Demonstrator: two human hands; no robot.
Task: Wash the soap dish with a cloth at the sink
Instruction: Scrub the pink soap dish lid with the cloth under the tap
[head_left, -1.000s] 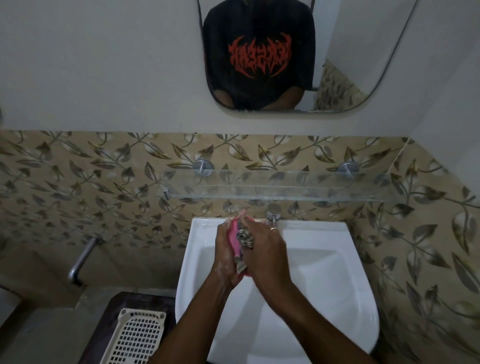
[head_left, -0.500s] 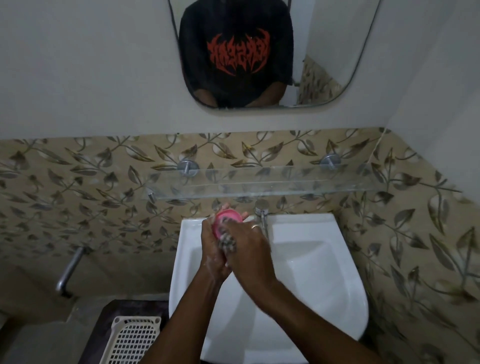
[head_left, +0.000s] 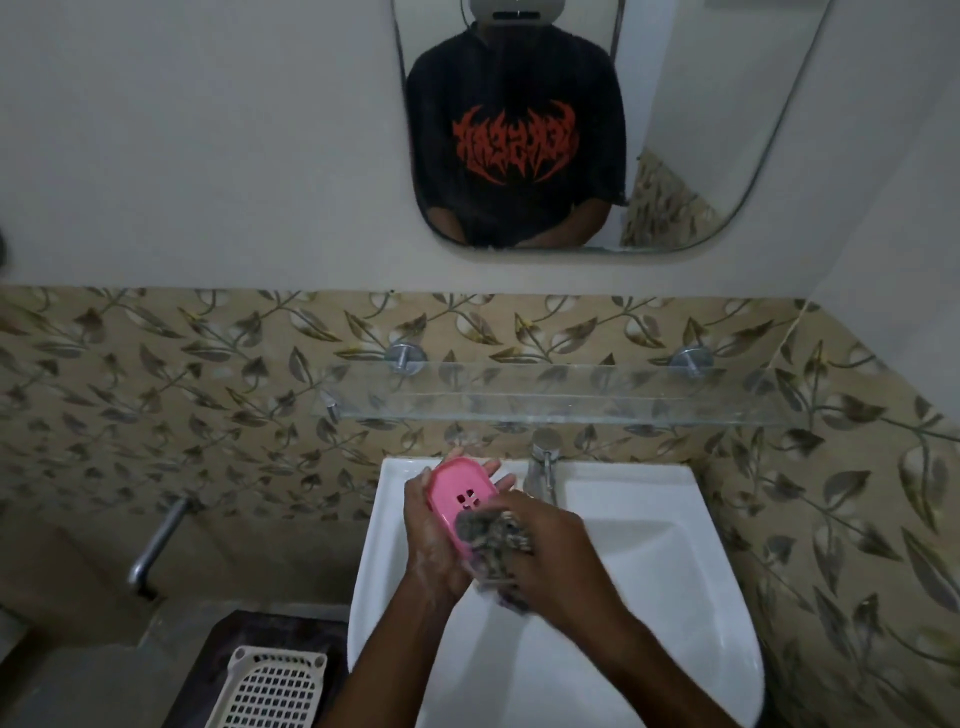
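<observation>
My left hand (head_left: 434, 540) holds a pink soap dish (head_left: 460, 493) tilted up over the back left of the white sink (head_left: 675, 597). The dish has small cut-out holes in its middle. My right hand (head_left: 550, 556) grips a grey-brown crumpled cloth (head_left: 493, 538) and presses it against the lower end of the dish. Both hands look wet and soapy. The cloth covers the near end of the dish.
A chrome tap (head_left: 543, 467) stands just behind my right hand. A glass shelf (head_left: 571, 400) spans the tiled wall above the sink, under a mirror (head_left: 571, 130). At lower left lie a cream plastic basket (head_left: 270, 686) and a wall pipe (head_left: 156, 545).
The cloth has slid down from the middle of the dish to its lower end, so more of the pink face shows. The camera has tilted up and shifted.
</observation>
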